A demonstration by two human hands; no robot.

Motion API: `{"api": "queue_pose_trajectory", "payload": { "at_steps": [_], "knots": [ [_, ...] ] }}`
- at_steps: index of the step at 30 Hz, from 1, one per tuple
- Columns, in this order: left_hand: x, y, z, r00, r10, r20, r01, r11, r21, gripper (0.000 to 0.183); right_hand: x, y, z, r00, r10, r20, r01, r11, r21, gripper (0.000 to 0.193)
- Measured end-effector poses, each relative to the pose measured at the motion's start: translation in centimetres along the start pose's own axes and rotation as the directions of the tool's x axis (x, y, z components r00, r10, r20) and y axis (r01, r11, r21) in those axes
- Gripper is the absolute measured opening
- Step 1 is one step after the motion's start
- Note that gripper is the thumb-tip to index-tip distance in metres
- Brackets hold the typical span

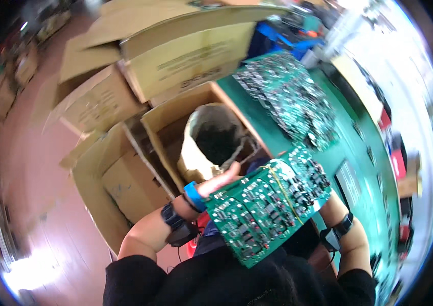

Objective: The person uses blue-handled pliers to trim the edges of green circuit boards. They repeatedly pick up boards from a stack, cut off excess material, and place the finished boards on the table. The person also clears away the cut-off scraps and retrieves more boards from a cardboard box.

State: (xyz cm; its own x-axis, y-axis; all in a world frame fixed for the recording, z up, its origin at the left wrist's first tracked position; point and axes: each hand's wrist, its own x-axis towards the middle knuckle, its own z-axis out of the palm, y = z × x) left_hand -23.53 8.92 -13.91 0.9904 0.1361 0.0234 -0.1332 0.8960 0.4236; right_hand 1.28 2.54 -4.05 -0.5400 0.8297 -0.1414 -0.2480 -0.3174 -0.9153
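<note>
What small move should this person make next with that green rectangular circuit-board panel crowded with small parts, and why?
Probably shift the green rectangular circuit-board panel rightward over the flat green worktop: the left hand and right hand hold it up, but much of it is above the person's black clothing, while the worktop beside it shows some bare surface.

Your circuit boards (257, 209): glossy, rough with components
Matt cardboard boxes (124, 188) at left; smooth tabletop (349, 150) with sheen at right.
</note>
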Motion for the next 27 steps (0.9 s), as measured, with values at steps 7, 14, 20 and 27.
{"api": "queue_pose_trajectory", "payload": {
  "at_steps": [7,14,20,27],
  "knots": [
    [2.8,0.0,2.8,0.986,0.123,0.112,-0.092,0.965,-0.246,0.104,-4.2,3.3,-0.4,0.98,-0.045,-0.193,0.064,0.994,0.093,0.086],
    [3.2,-3.7,5.8,0.947,0.27,-0.174,-0.271,0.962,0.02,0.099,-9.2,7.2,-0.3,0.872,-0.073,-0.483,0.169,0.973,0.157,0.073],
    [0.7,-9.3,7.3,0.824,0.544,0.158,-0.551,0.707,0.443,0.122,-8.4,8.2,-1.8,0.834,-0.101,-0.543,0.21,0.967,0.143,0.062],
    [0.4,-5.0,7.3,0.722,0.69,-0.048,-0.644,0.696,0.317,0.07,-7.5,9.8,-2.5,0.816,-0.085,-0.572,0.245,0.947,0.209,0.05]
  ]
}}
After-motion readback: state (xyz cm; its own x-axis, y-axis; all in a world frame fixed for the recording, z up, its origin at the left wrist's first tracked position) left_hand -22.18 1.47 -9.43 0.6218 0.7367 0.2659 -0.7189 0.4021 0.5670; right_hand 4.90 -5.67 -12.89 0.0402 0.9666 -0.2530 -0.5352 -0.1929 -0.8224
